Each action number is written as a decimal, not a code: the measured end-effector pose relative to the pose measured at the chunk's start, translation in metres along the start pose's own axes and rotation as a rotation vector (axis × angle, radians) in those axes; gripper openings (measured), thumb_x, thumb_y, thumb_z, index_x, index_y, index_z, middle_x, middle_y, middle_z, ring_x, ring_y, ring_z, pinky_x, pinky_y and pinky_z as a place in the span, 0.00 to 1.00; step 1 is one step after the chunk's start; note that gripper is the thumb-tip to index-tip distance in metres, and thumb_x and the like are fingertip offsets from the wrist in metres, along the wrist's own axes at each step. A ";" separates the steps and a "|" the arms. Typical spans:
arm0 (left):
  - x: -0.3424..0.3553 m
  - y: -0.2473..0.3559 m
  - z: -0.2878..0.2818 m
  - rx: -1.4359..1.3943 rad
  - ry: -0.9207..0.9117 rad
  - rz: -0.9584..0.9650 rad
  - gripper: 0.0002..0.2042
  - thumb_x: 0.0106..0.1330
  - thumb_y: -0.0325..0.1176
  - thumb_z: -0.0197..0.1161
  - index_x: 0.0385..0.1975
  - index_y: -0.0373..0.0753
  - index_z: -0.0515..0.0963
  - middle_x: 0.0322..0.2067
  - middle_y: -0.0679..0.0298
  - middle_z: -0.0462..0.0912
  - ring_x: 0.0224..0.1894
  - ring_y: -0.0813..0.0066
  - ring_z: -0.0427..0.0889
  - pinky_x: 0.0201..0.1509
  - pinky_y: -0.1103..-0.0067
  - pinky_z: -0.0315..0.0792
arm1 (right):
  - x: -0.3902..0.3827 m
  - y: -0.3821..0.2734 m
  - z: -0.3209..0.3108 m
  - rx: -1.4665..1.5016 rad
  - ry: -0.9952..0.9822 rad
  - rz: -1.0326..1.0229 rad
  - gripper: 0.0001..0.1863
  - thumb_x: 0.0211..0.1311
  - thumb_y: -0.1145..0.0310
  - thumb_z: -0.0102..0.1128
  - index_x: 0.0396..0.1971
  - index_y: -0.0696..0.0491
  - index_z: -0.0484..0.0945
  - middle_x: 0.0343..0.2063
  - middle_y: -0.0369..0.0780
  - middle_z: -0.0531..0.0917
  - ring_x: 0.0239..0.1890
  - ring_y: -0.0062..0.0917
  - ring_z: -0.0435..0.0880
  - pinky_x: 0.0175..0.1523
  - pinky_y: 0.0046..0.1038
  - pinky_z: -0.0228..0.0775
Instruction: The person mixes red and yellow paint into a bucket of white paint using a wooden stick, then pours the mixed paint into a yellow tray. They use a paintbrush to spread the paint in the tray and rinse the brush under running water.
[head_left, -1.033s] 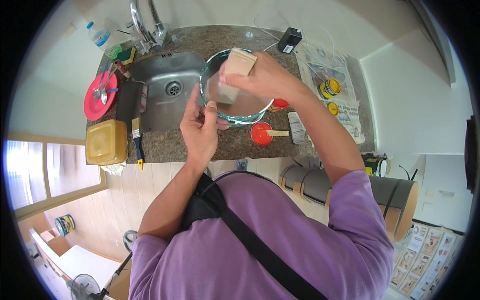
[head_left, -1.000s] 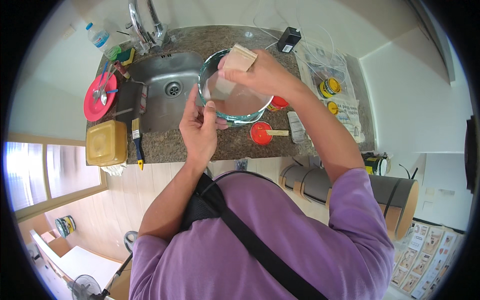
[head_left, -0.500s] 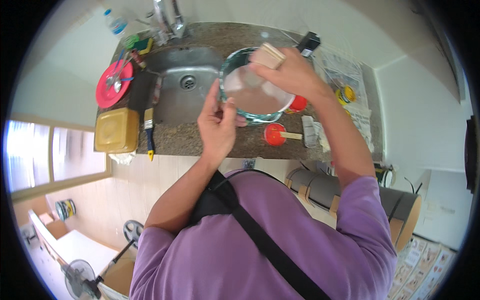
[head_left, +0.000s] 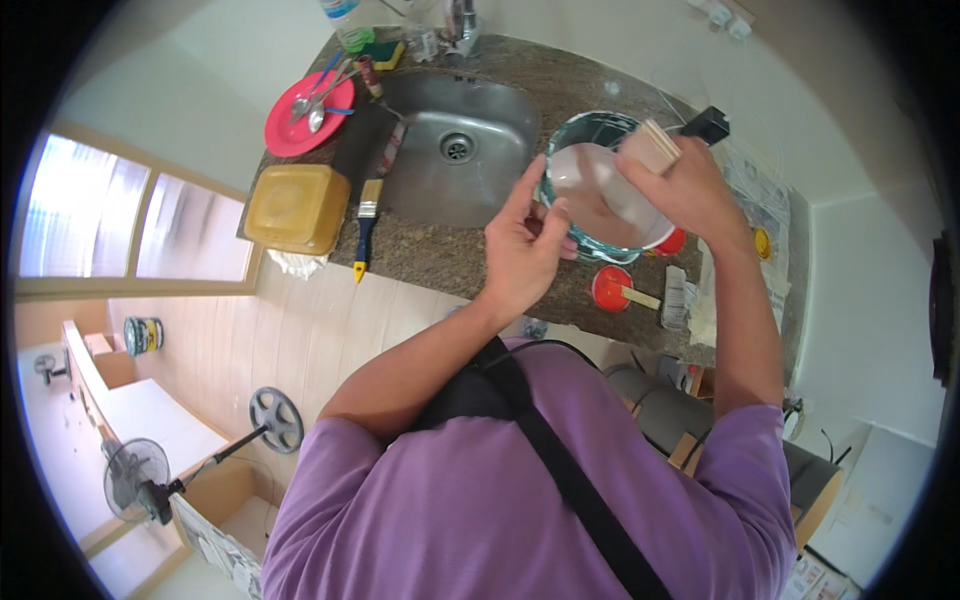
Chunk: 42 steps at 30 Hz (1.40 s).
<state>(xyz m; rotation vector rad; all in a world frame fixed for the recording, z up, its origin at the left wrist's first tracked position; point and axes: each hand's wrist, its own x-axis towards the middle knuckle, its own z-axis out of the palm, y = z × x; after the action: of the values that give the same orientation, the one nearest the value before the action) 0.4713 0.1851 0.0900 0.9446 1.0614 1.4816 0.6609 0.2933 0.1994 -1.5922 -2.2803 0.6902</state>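
Observation:
A green paint bucket point(head_left: 603, 252), its rim smeared white, stands on the counter right of the sink. Pale pinkish-white paint point(head_left: 600, 190) shows inside it. My left hand point(head_left: 528, 240) grips the bucket's near left side, fingers round the wall and thumb apart. Over the bucket's far right side, my right hand point(head_left: 690, 190) is closed on a flat pale wooden handle point(head_left: 652, 148); the tool's lower end is hidden, so its kind cannot be told. Near the bucket lies a red lid point(head_left: 610, 288) with a wooden stick point(head_left: 640, 298) across it.
Left of the bucket is a steel sink point(head_left: 480, 170). A paintbrush point(head_left: 367, 225), a yellow tub point(head_left: 300, 210) and a pink plate point(head_left: 285, 140) with spoons lie along the left side. A black box point(head_left: 708, 126) stands behind my right hand. A fan point(head_left: 140, 480) is at lower left.
The whole view has shifted, so the counter, bucket and hands sit further right in the picture. My left hand stays on the bucket and my right hand keeps the wooden handle over it.

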 end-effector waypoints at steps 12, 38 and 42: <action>0.001 -0.001 0.002 -0.013 -0.002 -0.003 0.28 0.79 0.30 0.58 0.76 0.33 0.61 0.32 0.64 0.81 0.28 0.81 0.85 0.31 0.81 0.86 | 0.006 -0.001 0.000 0.091 0.053 -0.028 0.20 0.65 0.53 0.70 0.43 0.56 0.87 0.32 0.41 0.88 0.34 0.28 0.86 0.44 0.33 0.77; -0.001 -0.001 0.004 0.021 0.010 0.046 0.28 0.76 0.28 0.63 0.74 0.33 0.66 0.26 0.68 0.78 0.24 0.85 0.81 0.28 0.82 0.80 | 0.009 -0.004 0.015 0.313 0.061 -0.058 0.19 0.67 0.54 0.70 0.46 0.54 0.86 0.34 0.35 0.86 0.36 0.19 0.83 0.41 0.26 0.75; 0.001 -0.007 0.002 0.104 0.022 0.129 0.28 0.76 0.29 0.64 0.74 0.34 0.67 0.26 0.68 0.78 0.24 0.85 0.80 0.28 0.82 0.80 | 0.009 0.026 -0.003 0.031 0.144 0.007 0.18 0.67 0.55 0.70 0.47 0.53 0.87 0.33 0.34 0.84 0.33 0.15 0.80 0.38 0.22 0.72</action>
<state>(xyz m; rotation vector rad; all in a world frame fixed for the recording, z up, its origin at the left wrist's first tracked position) 0.4746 0.1868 0.0841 1.0893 1.1196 1.5570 0.6803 0.3092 0.1873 -1.5826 -2.1526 0.5895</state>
